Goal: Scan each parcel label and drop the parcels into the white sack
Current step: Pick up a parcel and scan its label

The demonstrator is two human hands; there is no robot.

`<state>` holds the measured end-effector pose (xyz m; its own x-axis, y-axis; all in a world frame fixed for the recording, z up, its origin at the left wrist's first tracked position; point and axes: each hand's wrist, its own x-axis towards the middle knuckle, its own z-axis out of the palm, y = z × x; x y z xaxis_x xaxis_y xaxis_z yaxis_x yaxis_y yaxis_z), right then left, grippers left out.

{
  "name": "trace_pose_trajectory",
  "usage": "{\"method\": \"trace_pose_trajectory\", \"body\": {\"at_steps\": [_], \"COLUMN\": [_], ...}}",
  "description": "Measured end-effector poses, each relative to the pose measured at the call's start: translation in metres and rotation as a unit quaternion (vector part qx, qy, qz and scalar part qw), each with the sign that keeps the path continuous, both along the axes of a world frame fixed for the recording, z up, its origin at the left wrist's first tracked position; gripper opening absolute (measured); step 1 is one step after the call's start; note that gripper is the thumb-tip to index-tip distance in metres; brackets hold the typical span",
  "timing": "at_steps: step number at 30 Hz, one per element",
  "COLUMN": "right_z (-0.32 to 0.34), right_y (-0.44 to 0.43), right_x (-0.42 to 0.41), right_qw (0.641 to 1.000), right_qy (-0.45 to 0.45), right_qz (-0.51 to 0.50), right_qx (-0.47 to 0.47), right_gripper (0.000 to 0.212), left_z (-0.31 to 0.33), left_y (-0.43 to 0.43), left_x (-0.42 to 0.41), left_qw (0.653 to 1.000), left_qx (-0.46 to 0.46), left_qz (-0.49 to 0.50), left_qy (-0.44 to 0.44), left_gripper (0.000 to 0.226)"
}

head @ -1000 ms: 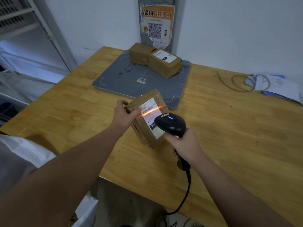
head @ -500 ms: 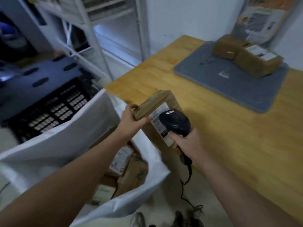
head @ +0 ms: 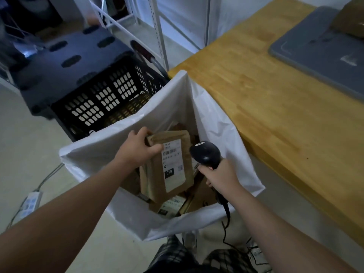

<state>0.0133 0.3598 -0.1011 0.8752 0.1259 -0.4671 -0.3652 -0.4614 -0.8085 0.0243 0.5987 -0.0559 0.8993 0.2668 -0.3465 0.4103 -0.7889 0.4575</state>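
Fingers (head: 137,133) of the left hand (head: 136,148) curl over the top edge of the brown parcel (head: 155,180), thumb pressed on its front, so it hangs pinched and roughly upright; the right hand (head: 218,174) is wrapped round the grip of the black scanner (head: 205,153), just beside the parcel's right edge.

Along the right runs the bench (head: 275,95), bearing a grey pad (head: 325,50) with another box (head: 348,18) at its far corner (only partly in view). Against the bench edge stands the white sack (head: 157,107), mouth open, with a black crate (head: 102,99) behind it. Inside the sack lie several dropped parcels (head: 171,205); the held parcel hangs over the mouth above them, its label (head: 174,166) facing up.

A second ago this parcel stood on the bench with the scanner's red line across the label; half a second ago it was passing the bench edge; now it is over the sack and no beam shows. So the scan looks done, and letting go is all that remains for this one; the box on the pad likely comes next.
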Motion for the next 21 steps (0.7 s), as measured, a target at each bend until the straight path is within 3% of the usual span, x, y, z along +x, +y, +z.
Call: {"method": "trace_pose_trajectory", "body": {"at_steps": [4, 8, 11, 17, 21], "right_z": [-0.003, -0.006, -0.013, -0.034, -0.036], "right_y": [0.016, 0.028, 0.032, 0.029, 0.016], "right_x": [0.002, 0.005, 0.004, -0.003, -0.001], "right_qw": [1.000, 1.000, 0.999, 0.998, 0.997], "right_qy": [0.002, -0.017, -0.026, 0.006, 0.003], "right_qz": [0.002, 0.001, -0.001, 0.002, -0.011], "right_qx": [-0.020, -0.023, -0.038, -0.060, -0.072], "right_gripper": [0.037, 0.013, 0.010, 0.017, 0.010], "left_z": [0.013, 0.011, -0.018, -0.087, -0.085], "left_y": [0.010, 0.004, -0.004, 0.004, -0.017], "left_x": [0.003, -0.002, -0.003, -0.013, -0.003], "left_qw": [0.996, 0.958, 0.930, 0.942, 0.938], "left_qx": [0.082, 0.242, 0.318, 0.253, 0.271], "left_qz": [-0.041, -0.145, -0.186, -0.141, -0.192], "left_qy": [-0.018, -0.054, -0.013, 0.172, 0.099], "left_gripper": [0.047, 0.056, 0.069, 0.076, 0.060]}}
